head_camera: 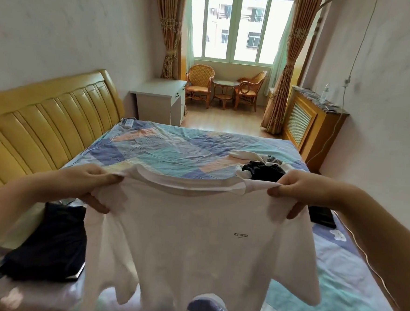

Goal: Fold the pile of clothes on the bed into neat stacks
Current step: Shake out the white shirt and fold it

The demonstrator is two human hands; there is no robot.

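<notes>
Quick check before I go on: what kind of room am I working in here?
A bedroom, most likely in a home or apartment. A bed with a patchwork sheet and a padded yellow headboard fills the view, and two wicker chairs with a small round table sit by the curtained window.

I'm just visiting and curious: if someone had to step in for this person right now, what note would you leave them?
Left hand: grips the left shoulder of the white T-shirt.
Right hand: grips the right shoulder.
The shirt hangs spread open in the air above the bed, not yet folded.
Done, it seems: a dark folded garment lies on the bed at the left.
Left: lay the shirt down and fold it, then fold the small heap of black and white clothes lying further along the bed on the right, and stack everything neatly.
</notes>
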